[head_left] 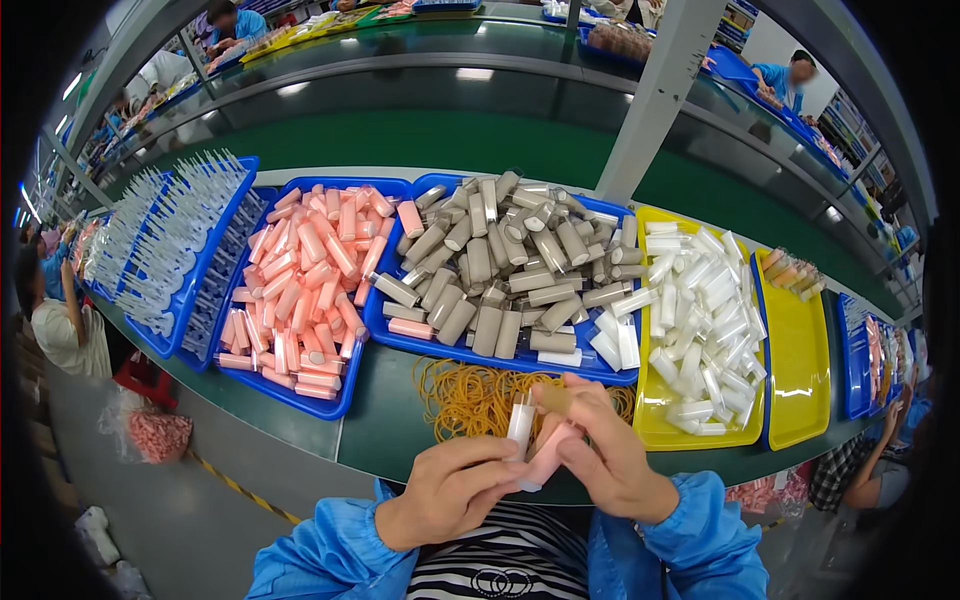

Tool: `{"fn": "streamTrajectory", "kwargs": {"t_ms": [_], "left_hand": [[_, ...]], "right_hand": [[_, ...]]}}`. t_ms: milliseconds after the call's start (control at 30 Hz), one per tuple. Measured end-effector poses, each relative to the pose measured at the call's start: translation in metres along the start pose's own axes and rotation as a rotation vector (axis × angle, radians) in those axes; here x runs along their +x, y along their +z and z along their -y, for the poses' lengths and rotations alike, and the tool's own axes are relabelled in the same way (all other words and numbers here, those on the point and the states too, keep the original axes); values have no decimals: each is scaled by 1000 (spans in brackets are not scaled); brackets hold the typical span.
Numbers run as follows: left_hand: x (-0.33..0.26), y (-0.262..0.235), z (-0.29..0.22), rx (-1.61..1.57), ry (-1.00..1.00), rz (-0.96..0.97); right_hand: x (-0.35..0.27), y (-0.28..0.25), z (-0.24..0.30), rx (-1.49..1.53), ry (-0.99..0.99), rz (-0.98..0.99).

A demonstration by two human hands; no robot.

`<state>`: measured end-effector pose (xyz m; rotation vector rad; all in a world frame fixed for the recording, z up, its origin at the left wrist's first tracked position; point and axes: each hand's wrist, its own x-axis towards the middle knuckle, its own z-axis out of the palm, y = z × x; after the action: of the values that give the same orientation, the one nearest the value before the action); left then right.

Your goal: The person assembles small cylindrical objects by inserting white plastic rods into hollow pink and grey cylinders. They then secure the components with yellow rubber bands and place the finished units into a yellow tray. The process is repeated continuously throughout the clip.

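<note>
My left hand (pixel 455 492) is closed on a white plastic tube (pixel 520 425) with a clear end, held upright. Against it leans a pink plastic tube (pixel 549 456), tilted, with its lower end at my left fingertips. My right hand (pixel 612 455) is closed round the upper part of that pink tube, thumb pressed to its side. A brownish-grey piece (pixel 562 400) shows at my right index finger; whether it is a tube or a finger cover I cannot tell. Just beyond my hands lies a heap of yellow-brown rubber bands (pixel 460 398).
Blue trays hold pink tubes (pixel 310 270), grey tubes (pixel 490 255) and, at far left, clear spiky plastic parts (pixel 175 245). White tubes (pixel 700 310) fill a yellow tray. Right of it, another yellow tray (pixel 797 370) holds a few bundled tubes. A grey post (pixel 660 100) rises behind. Co-workers sit around.
</note>
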<state>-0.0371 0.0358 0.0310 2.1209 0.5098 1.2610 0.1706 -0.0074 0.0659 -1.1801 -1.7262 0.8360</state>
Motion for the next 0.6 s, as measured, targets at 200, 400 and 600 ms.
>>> {"fn": "streamTrajectory", "kwargs": {"t_ms": [200, 400, 600], "left_hand": [[-1, -3, -3, -404, -342, 31], [18, -7, -4, -1045, -1069, 642], [12, 15, -13, -909, -1022, 341]], "right_hand": [[2, -7, 1, -66, -45, 26], [5, -3, 7, -241, -149, 85], [-6, -2, 30, -533, -89, 46]]}}
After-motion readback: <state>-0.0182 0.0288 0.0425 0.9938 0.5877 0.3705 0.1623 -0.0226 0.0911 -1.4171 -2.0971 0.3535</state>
